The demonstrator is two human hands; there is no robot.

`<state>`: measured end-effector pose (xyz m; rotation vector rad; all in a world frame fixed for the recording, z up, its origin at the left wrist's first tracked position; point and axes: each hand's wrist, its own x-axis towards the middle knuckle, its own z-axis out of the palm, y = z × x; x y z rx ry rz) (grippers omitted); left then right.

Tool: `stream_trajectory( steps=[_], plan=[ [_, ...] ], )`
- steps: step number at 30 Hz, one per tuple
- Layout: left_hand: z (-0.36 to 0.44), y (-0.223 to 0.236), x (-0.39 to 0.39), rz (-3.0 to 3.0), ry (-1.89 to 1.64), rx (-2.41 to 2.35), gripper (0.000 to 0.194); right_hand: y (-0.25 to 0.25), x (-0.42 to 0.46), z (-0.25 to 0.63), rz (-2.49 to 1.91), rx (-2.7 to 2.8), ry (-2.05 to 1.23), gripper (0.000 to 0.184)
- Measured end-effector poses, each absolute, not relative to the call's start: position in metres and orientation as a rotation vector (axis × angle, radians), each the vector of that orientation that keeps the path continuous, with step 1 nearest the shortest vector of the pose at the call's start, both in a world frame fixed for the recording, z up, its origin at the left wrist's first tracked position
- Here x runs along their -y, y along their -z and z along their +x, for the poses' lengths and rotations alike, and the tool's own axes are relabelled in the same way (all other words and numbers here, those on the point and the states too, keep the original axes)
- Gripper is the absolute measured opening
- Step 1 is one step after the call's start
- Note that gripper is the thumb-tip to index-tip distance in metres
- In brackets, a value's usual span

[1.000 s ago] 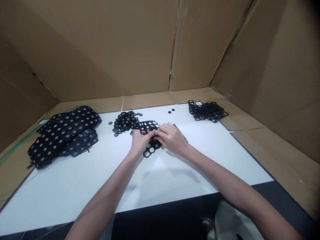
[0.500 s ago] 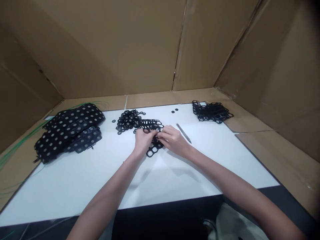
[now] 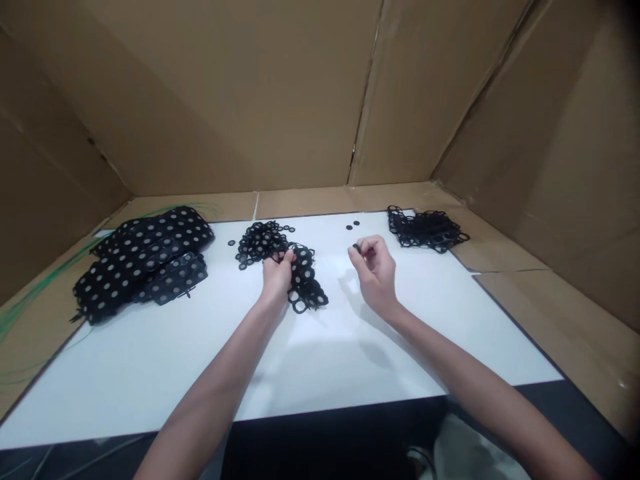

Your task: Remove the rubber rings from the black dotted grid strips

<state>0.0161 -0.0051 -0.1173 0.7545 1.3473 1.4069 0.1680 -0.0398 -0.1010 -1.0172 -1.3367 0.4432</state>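
My left hand (image 3: 277, 275) grips the upper end of a black rubber lattice sheet (image 3: 305, 291), whose punched holes show below my fingers. Just beyond that hand lies a loose heap of small black rubber rings (image 3: 260, 241). My right hand (image 3: 375, 268) is raised well to the right of the lattice, pinching a small black disc (image 3: 357, 248) between thumb and fingers. Two similar discs (image 3: 353, 225) lie on the white board (image 3: 440, 333) beyond it.
A stack of black sheets with grey dots (image 3: 143, 263) lies on the left of the board, and a tangled pile of black lattice (image 3: 425, 230) sits at the far right. Cardboard panels (image 3: 215, 100) wall the back and sides, with green wires (image 3: 45, 287) on the left.
My right hand has left the lattice and moved right, now holding a small disc. The lattice hangs more loosely from my left hand. The thin metal tool on the board no longer shows.
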Motion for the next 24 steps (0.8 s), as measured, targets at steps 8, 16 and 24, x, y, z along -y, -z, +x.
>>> stream_trajectory(
  steps=[8,16,24],
  plan=[
    [0.019,0.103,0.015,0.739,-1.258,-1.077,0.029,0.113,0.027,0.165,-1.029,1.084,-1.369,0.016],
    [0.021,0.101,0.02,0.79,-1.214,-1.163,0.026,0.105,0.033,0.162,-1.226,1.355,-1.153,0.015],
    [0.023,0.111,0.02,0.919,-1.242,-1.212,0.027,0.108,0.039,0.163,-1.219,2.022,-0.253,0.02]
  ],
)
